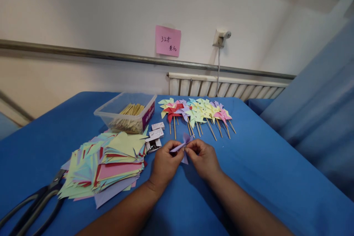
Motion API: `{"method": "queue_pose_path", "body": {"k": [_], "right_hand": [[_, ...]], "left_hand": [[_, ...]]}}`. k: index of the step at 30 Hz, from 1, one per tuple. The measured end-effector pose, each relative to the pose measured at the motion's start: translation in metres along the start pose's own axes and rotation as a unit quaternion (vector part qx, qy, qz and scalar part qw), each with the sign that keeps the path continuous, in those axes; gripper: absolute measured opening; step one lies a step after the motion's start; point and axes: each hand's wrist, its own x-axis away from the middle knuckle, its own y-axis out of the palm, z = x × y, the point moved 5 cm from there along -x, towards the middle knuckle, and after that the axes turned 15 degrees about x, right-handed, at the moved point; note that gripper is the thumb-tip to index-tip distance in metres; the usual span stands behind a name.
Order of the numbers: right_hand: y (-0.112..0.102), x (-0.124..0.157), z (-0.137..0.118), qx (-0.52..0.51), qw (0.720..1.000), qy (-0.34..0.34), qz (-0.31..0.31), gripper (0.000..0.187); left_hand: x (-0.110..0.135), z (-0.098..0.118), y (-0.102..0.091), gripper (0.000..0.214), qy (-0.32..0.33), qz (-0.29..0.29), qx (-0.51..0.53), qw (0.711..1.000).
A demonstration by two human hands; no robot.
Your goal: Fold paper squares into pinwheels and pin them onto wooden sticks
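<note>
A purple paper pinwheel (186,140) is held up above the blue table, between my two hands. My left hand (167,160) pinches its left side, fingers closed on the folded paper. Thumb and forefinger of my right hand (203,156) are pressed together at the pinwheel's centre; whether a pin sits there is hidden. Just left of my left hand stand small white boxes (156,132), the nearest one an open box (153,145) with shiny metal pieces inside. Finished pinwheels on sticks (196,112) lie in a cluster beyond my hands.
A large pile of cut coloured paper (110,166) lies at left, with big black-handled scissors (41,199) beside it. Behind the pile, a clear plastic tub (124,112) holds many wooden sticks (129,114). A radiator (226,85) and wall rail stand past the table's far edge; a blue curtain (318,118) hangs right.
</note>
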Motion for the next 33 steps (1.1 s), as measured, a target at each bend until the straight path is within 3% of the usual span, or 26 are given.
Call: {"method": "queue_pose_path", "body": {"k": [16, 19, 22, 25, 27, 33], "right_hand": [[0.001, 0.001, 0.007, -0.093, 0.993, 0.057, -0.043, 0.012], [0.000, 0.001, 0.008, -0.071, 0.996, 0.032, -0.042, 0.012], [-0.008, 0.000, 0.007, -0.019, 1.000, -0.005, 0.000, 0.012], [-0.018, -0.003, 0.001, 0.042, 0.996, -0.061, 0.039, 0.032], [-0.021, -0.005, -0.003, 0.070, 0.991, -0.105, 0.033, 0.037], [-0.023, -0.006, -0.006, 0.064, 0.985, -0.163, 0.004, 0.018]], "left_hand": [[0.007, 0.008, 0.000, 0.010, 0.067, -0.029, -0.037, 0.997], [0.008, 0.009, -0.001, 0.012, 0.069, -0.029, -0.040, 0.996], [0.007, 0.009, -0.002, 0.010, 0.066, -0.023, -0.038, 0.997], [0.007, 0.008, -0.002, 0.010, 0.060, -0.020, -0.034, 0.997], [0.008, 0.008, -0.002, 0.010, 0.057, -0.021, -0.029, 0.998], [0.009, 0.008, -0.001, 0.008, 0.047, -0.015, 0.002, 0.999]]}}
